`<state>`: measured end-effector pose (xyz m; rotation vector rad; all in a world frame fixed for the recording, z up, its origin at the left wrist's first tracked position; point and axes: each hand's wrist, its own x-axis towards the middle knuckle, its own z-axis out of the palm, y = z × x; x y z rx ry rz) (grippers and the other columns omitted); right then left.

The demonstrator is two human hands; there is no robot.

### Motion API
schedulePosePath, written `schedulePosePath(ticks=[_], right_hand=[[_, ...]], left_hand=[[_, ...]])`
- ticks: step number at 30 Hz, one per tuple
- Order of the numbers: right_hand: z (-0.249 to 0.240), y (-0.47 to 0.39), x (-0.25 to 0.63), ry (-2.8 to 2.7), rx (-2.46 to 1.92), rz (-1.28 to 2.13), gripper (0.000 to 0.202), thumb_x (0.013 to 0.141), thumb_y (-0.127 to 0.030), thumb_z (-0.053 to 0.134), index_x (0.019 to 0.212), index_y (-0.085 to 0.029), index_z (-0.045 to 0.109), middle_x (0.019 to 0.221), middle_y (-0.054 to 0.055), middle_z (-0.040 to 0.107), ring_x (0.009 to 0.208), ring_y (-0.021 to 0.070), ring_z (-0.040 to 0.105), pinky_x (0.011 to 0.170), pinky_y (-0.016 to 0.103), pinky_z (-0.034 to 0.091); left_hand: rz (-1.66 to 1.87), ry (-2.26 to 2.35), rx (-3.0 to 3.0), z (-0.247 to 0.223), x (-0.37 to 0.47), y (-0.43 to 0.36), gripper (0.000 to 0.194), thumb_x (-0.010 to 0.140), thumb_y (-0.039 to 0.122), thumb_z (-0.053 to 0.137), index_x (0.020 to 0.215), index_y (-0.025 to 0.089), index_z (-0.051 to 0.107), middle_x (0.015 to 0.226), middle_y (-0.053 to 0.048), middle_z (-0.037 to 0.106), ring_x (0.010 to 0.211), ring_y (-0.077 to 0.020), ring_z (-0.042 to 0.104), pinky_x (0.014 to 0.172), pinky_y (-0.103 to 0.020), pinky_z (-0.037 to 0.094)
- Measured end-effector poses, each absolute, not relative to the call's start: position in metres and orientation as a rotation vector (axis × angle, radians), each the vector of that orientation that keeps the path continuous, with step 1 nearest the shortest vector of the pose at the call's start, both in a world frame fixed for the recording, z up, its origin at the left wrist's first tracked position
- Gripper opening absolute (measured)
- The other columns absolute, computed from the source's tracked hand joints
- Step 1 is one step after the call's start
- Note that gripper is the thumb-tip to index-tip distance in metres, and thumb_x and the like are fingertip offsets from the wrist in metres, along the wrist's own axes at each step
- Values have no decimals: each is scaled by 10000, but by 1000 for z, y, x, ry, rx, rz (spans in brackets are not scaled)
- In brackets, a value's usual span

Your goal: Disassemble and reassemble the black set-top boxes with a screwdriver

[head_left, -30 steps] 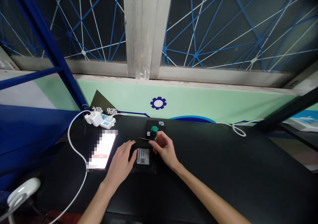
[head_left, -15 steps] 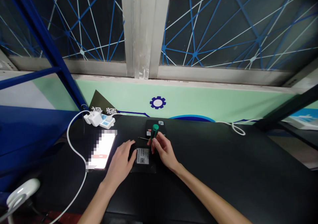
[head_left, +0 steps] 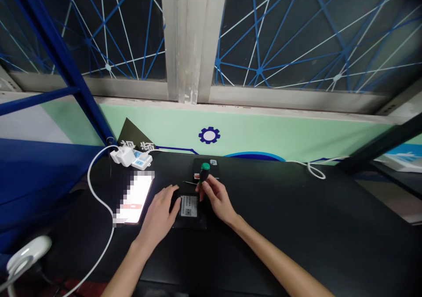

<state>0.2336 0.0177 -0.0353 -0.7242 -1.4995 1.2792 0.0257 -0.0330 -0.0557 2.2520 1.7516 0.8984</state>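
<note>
A small black device with a white printed label (head_left: 189, 206) lies on the black table, between my hands. My left hand (head_left: 161, 209) rests at its left side, fingers apart, thumb along its edge. In my right hand (head_left: 216, 198) is a screwdriver (head_left: 205, 172) with a green-capped dark handle, held nearly upright over the device's right edge. Its tip is hidden or too small to make out. Behind the device, a thin metal rod (head_left: 189, 182) lies on the table, its right end reaching my right fingers. A black box-like item (head_left: 198, 164) with labels sits farther back.
Left of my left hand lies a lit phone (head_left: 135, 200), partly blurred out. A white power strip with plugs (head_left: 141, 160) stands behind it, its white cable (head_left: 105, 204) running down the left. A white rounded object (head_left: 31, 253) is at lower left. Another white cable (head_left: 316, 171) curls at back right.
The screwdriver's handle has shifted slightly up and left, and my right fingers have moved a little around it. My left hand stays in nearly the same place.
</note>
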Motion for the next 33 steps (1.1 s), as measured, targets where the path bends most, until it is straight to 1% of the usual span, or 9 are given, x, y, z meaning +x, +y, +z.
schedulePosePath(ticks=[3,6,8,14,18,21,23,29,33], right_hand=[[-37,17,231,-1446,-713,1307,298,942,-470,620,1101,-231,540,797,-14,596,605,118,530,579,249,479],[-38,17,228,-1381,-708,1332,331,881,-450,710,996,-256,467,761,-38,595,587,118,524,535,229,465],[-37,17,229,-1395,-710,1320,318,902,-458,682,916,-250,442,757,-33,605,590,118,530,543,230,460],[-30,17,234,-1532,-740,1266,322,985,-524,514,988,-206,563,816,13,610,615,125,534,617,271,465],[-34,17,230,-1450,-734,1307,313,933,-502,620,1062,-235,521,792,-10,600,637,131,540,607,260,479],[-37,17,228,-1382,-727,1306,357,869,-480,712,985,-262,454,741,-42,596,600,123,528,550,232,458],[-36,18,229,-1394,-732,1291,340,888,-483,688,909,-254,437,737,-37,613,581,117,522,543,231,450],[-30,18,234,-1500,-746,1275,307,959,-520,563,961,-214,568,830,16,624,601,122,523,590,267,464],[-32,19,232,-1468,-736,1299,298,912,-495,650,981,-213,584,800,-8,583,595,114,519,583,258,484]], left_hand=[[896,1752,2250,-57,26,-33,351,1032,368,422,1336,224,522,1308,-99,641,1239,-274,592,1031,-458,509],[897,1754,2255,-60,25,-32,351,1030,371,427,1333,224,526,1312,-100,639,1245,-276,589,1036,-459,505],[903,1752,2262,-61,24,-32,343,1028,367,431,1325,227,532,1310,-99,641,1243,-280,592,1030,-464,509],[930,1748,2265,-57,26,-33,328,1023,349,438,1310,226,539,1292,-97,655,1232,-284,602,1021,-468,517],[924,1743,2262,-57,25,-32,331,1027,352,436,1317,227,534,1295,-96,651,1225,-272,606,1026,-459,513],[921,1740,2266,-58,25,-32,331,1025,348,440,1321,230,531,1302,-95,645,1229,-271,604,1023,-459,514],[931,1739,2272,-57,25,-32,326,1024,345,440,1315,231,535,1297,-94,650,1229,-271,604,1021,-460,516],[921,1751,2281,-55,26,-33,329,1026,350,428,1306,221,542,1288,-98,658,1218,-273,613,1011,-457,524],[928,1742,2283,-57,25,-32,334,1027,355,430,1314,227,542,1290,-95,656,1215,-269,614,1017,-456,520]])
